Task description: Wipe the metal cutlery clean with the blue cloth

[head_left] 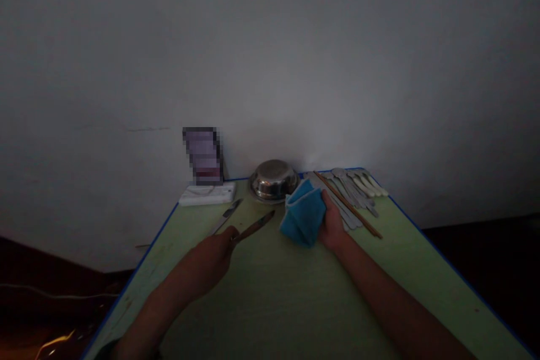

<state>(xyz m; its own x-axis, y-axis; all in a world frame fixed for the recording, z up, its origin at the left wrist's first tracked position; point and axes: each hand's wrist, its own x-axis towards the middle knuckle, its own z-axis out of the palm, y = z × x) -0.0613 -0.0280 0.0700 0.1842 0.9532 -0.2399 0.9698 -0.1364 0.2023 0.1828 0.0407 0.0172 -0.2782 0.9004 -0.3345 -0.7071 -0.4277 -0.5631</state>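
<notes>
My left hand (217,247) is closed around the handle of a table knife (255,226), whose blade points up and to the right over the table. In my right hand (332,222) is a folded blue cloth (306,215), held apart from the blade. A second knife (228,215) lies on the table just beyond my left hand. Beyond the cloth stands an upturned steel bowl (274,180). To the right of my right hand, a pair of brown chopsticks (348,205) lies across the table, partly hidden by the hand and cloth.
Several metal spoons and forks (348,185) and white-handled pieces (371,181) lie at the back right. A blurred-out screen (205,154) leans against the wall behind a white box-like object (206,194). The green table (261,304) has blue edges and meets the wall.
</notes>
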